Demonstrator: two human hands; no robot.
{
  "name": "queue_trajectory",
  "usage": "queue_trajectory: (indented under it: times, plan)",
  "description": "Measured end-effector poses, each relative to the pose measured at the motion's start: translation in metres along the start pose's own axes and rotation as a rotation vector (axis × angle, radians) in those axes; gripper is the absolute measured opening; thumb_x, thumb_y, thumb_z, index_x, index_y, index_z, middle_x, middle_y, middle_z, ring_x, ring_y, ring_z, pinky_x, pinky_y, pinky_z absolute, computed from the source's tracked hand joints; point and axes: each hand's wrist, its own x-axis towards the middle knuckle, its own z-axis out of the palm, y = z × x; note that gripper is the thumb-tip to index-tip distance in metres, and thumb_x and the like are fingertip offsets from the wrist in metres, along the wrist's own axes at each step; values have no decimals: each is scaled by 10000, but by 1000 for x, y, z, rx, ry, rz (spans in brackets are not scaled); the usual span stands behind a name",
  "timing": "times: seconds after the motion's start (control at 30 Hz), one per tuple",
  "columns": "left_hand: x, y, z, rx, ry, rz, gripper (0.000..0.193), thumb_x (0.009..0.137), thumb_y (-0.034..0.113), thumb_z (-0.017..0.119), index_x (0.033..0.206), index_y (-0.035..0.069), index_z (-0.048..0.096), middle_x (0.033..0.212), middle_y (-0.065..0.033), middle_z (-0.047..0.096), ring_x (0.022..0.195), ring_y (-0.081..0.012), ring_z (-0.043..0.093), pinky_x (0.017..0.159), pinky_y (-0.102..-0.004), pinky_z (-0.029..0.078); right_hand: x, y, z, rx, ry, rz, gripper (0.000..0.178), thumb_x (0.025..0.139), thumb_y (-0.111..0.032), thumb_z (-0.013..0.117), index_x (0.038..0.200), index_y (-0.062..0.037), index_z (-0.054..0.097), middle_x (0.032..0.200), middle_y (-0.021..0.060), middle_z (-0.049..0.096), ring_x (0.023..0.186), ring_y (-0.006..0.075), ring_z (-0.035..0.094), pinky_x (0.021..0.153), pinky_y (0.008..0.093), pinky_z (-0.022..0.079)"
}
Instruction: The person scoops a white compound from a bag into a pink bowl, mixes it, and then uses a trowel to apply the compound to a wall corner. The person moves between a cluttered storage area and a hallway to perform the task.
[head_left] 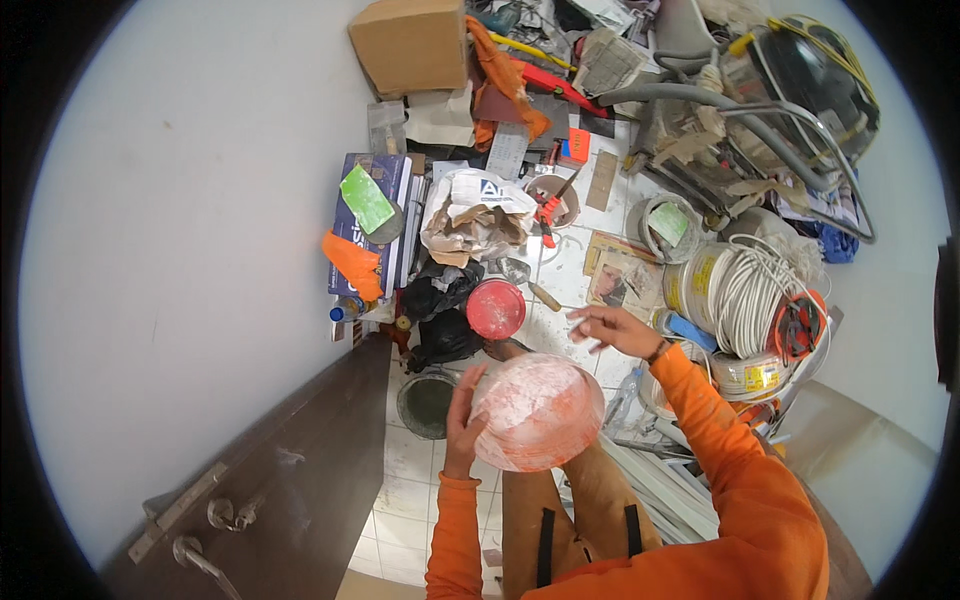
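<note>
Powder-dusted red basin point(542, 412), held near the middle of the scene above the tiled floor point(405, 500). I saw the left hand point(463, 422) clamped on its left rim; the right hand point(614, 331) hung apart, beyond its far right side, fingers loosely parted around nothing. I judged the plastic light, stiff and slippery under its white dust, best taken at opposite sides of the rim.

From the left of two head-worn fisheye cameras, the view looks steeply down past orange sleeves point(715, 405) at the person's left hand point(462, 425) and right hand point(615, 330), within arm's reach, with the tiled floor point(410, 465) farther below; at left, a white wall point(190, 200) and dark door point(330, 430) run toward the round frame's edge.
</note>
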Motion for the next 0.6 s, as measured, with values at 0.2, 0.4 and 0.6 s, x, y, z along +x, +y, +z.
queue_trajectory:
  times: [0.2,0.4,0.6]
  plan:
    - [47,28,-39,-20,238,120,800,816,278,622,1477,0,268,1491,-212,339,1383,-288,330,1140,-388,233,145,3,-4,-534,275,-382,318,942,-144,523,1227,-14,573,1084,162,660,988,261,638,836,352,511]
    - [76,46,-59,-92,532,135,866,755,338,633,1453,-26,272,1447,-223,382,1335,-322,394,1127,-429,297,263,-25,22,-1013,154,-258,356,784,-39,538,1133,-15,604,1104,219,639,1040,371,604,897,453,481]
    - [76,32,-56,-133,708,171,851,755,303,629,1457,-16,270,1452,-223,370,1337,-326,389,1117,-437,318,354,-31,17,-910,312,-296,406,737,-69,582,1140,-22,592,1110,259,628,1099,392,581,969,462,443]
